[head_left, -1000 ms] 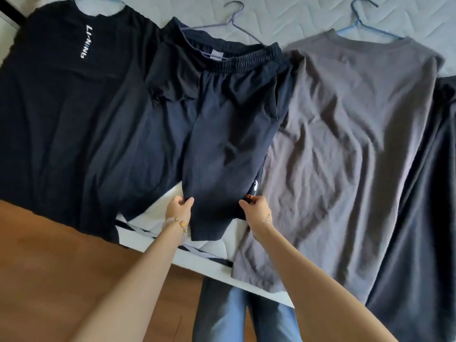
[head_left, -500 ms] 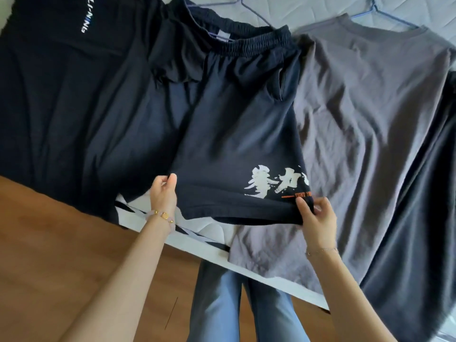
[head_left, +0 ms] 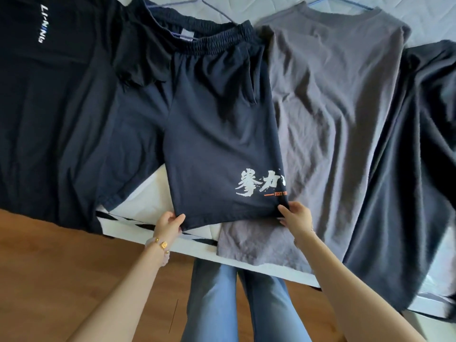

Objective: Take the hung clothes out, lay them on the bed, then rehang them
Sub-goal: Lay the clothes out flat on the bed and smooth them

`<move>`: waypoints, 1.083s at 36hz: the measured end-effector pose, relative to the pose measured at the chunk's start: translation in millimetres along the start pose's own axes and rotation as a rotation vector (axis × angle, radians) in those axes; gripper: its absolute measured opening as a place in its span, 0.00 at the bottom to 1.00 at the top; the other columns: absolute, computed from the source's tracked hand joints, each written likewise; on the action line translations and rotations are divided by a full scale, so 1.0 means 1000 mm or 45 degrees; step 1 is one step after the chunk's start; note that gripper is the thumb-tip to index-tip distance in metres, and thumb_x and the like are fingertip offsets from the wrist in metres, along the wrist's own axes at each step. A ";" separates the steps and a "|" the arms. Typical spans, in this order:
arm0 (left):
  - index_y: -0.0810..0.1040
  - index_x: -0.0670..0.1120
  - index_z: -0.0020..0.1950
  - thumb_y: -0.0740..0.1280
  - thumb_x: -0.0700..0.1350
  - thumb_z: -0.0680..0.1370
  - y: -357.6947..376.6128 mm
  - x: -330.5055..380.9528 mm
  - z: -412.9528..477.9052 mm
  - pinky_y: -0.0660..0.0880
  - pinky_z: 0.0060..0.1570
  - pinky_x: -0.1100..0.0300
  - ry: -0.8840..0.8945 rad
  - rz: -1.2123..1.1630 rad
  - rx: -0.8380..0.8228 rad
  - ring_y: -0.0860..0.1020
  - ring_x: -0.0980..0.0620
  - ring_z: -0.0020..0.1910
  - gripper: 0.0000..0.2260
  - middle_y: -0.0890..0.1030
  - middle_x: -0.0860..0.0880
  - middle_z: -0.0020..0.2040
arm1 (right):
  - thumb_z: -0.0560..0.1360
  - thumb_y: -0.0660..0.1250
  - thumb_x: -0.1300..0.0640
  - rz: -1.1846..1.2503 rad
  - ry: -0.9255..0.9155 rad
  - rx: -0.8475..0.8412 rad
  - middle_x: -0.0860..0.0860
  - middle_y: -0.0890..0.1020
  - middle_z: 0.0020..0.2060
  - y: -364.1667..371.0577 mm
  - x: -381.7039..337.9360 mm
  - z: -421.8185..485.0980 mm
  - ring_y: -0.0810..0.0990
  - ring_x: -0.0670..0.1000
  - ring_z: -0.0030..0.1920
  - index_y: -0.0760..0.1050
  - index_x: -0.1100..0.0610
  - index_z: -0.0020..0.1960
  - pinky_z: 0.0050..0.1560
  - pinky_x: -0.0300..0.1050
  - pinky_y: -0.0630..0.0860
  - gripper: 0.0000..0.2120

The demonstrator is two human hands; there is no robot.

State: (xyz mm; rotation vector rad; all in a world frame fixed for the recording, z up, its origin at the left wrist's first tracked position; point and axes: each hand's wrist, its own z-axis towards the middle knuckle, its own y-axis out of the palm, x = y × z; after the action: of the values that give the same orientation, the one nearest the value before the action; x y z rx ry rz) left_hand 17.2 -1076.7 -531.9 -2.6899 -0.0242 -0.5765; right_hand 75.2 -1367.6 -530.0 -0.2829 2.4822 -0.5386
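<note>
Bed [head_left: 158,206]: it filled the far half of the view, pale and quilted, its near edge running from the left down toward the right above a wooden floor [head_left: 61,267].
Black T-shirt [head_left: 49,107]: it lay flat at the far left with white lettering near the collar, its hem reaching past the bed's near edge.
Grey T-shirt [head_left: 333,119]: it lay spread to the right of centre, its hem hanging over the near edge, with a blue hanger [head_left: 350,3] showing at its neck.
Dark garment [head_left: 407,193]: it lay at the far right, partly over the grey T-shirt's side and draped off the bed.
Navy shorts [head_left: 212,134]: they lay in the middle, waistband far and legs near, overlapping the black T-shirt on the left and the grey T-shirt on the right — white brush characters and an orange line sat on the right leg near the hem. A lilac hanger [head_left: 214,11] lay just beyond the waistband.
Left hand [head_left: 167,225]: it was closed in a pinch on the left corner of that leg's hem, a beaded bracelet [head_left: 160,246] on the wrist.
Right hand [head_left: 297,217]: it pinched the right corner of the same hem — the hem stretched taut between the two hands, at the bed's near edge.
Jeans [head_left: 234,304]: the person's blue legs stood below, between the forearms.
</note>
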 end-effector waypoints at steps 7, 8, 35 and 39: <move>0.74 0.38 0.48 0.64 0.43 0.78 -0.002 -0.001 -0.008 0.80 0.48 0.51 0.023 -0.094 0.036 0.80 0.43 0.44 0.08 0.78 0.40 0.50 | 0.69 0.66 0.61 -0.008 0.101 0.038 0.50 0.82 0.28 -0.022 0.026 -0.020 0.82 0.58 0.38 0.77 0.51 0.33 0.48 0.56 0.79 0.08; 0.74 0.37 0.51 0.64 0.43 0.78 -0.002 0.000 -0.010 0.81 0.44 0.57 0.020 -0.115 0.013 0.80 0.43 0.46 0.08 0.79 0.41 0.51 | 0.69 0.66 0.61 -0.005 0.117 0.056 0.50 0.82 0.28 -0.027 0.032 -0.023 0.83 0.58 0.39 0.77 0.50 0.34 0.49 0.57 0.80 0.08; 0.75 0.39 0.49 0.64 0.42 0.78 0.103 -0.007 -0.041 0.66 0.46 0.57 0.248 0.312 0.015 0.72 0.46 0.47 0.06 0.76 0.43 0.45 | 0.74 0.63 0.59 -0.222 0.096 0.323 0.50 0.78 0.43 -0.119 0.117 -0.033 0.72 0.51 0.43 0.72 0.56 0.51 0.44 0.41 0.65 0.06; 0.75 0.40 0.50 0.62 0.45 0.79 0.111 -0.014 -0.045 0.69 0.48 0.53 0.231 0.359 0.186 0.74 0.40 0.49 0.09 0.76 0.42 0.46 | 0.76 0.58 0.61 -0.260 -0.018 0.183 0.51 0.82 0.50 -0.126 0.123 -0.029 0.76 0.50 0.45 0.75 0.56 0.57 0.44 0.39 0.68 0.13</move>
State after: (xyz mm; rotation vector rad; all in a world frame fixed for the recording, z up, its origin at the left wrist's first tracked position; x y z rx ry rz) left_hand -2.3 -1195.6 -540.3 -2.4321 0.3433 -0.6957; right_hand -31.1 -1509.9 -513.7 -0.4843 2.4005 -0.7924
